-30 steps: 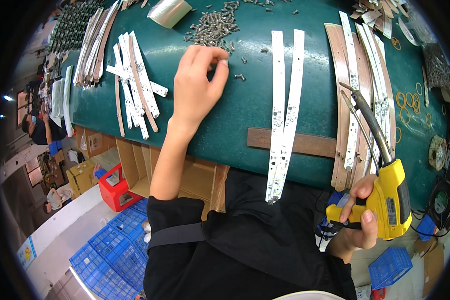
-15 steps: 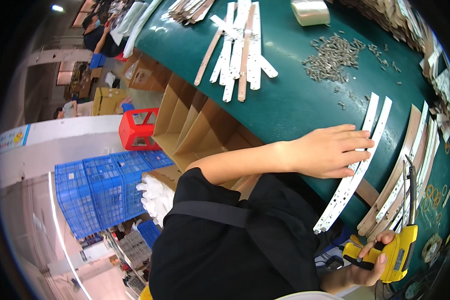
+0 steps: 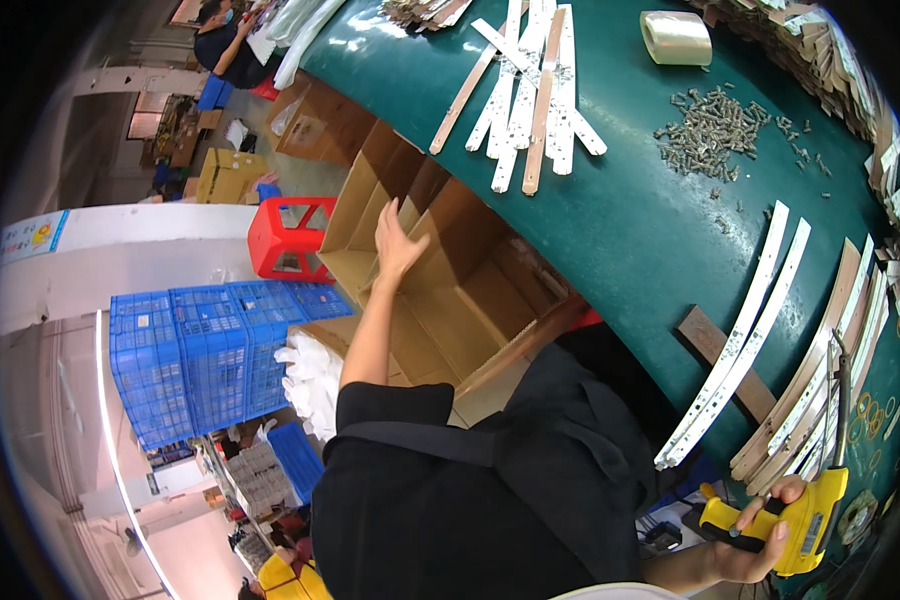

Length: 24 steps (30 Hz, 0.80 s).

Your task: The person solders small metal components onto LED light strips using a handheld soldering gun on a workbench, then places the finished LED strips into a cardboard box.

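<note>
My left hand (image 3: 398, 248) is raised over the cardboard box (image 3: 425, 330) beside the table, fingers apart and holding nothing. At the lower right my right hand (image 3: 755, 545) grips a yellow soldering gun (image 3: 815, 525) by its handle, its thin metal tip pointing up and away from me. Two long white circuit board strips (image 3: 738, 350) lie side by side across a brown bar (image 3: 720, 358) near the table edge. A stack of white and brown strips (image 3: 820, 370) lies to their right, partly behind the gun's tip.
On the green table (image 3: 610, 240) are crossed strips (image 3: 530, 95), a heap of small metal parts (image 3: 712, 135) and a clear tape roll (image 3: 676, 38). More boards are piled at the far right. A red stool (image 3: 280, 238) and blue crates (image 3: 200, 350) stand left. Another person (image 3: 232, 45) sits far left.
My left hand has left the two white strips and swung left, over the cardboard box. The strips stay across the brown bar. My right hand keeps hold of the soldering gun. The view has shifted.
</note>
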Available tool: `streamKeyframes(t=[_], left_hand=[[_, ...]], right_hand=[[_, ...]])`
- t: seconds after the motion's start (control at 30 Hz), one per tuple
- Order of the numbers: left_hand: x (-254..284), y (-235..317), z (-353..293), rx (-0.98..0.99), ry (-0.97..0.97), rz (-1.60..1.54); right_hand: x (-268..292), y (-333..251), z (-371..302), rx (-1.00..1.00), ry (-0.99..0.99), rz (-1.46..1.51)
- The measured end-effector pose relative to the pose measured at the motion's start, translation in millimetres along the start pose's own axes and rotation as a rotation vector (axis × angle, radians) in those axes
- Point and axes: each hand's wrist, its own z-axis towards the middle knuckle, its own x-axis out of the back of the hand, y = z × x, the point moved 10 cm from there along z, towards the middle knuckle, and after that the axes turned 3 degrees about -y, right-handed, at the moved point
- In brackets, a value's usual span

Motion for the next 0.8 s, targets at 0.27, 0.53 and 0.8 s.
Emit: streamKeyframes(t=[0.27, 0.53, 0.8], left_hand=[[-92.2, -168.9, -25.1, 0.423, -0.458, 0.086], [-84.2, -157.5, -44.2, 0.333, -0.504, 0.138], [-76.4, -194.9, -86.6, 0.673, -0.642, -0.561]], right_hand=[[-6.6, -11.9, -8.1, 0.033, -0.110, 0.024], [-4.4, -5.2, -8.9, 0.029, -0.086, 0.264], [0.2, 2.6, 2.7, 0.022, -0.078, 0.239]])
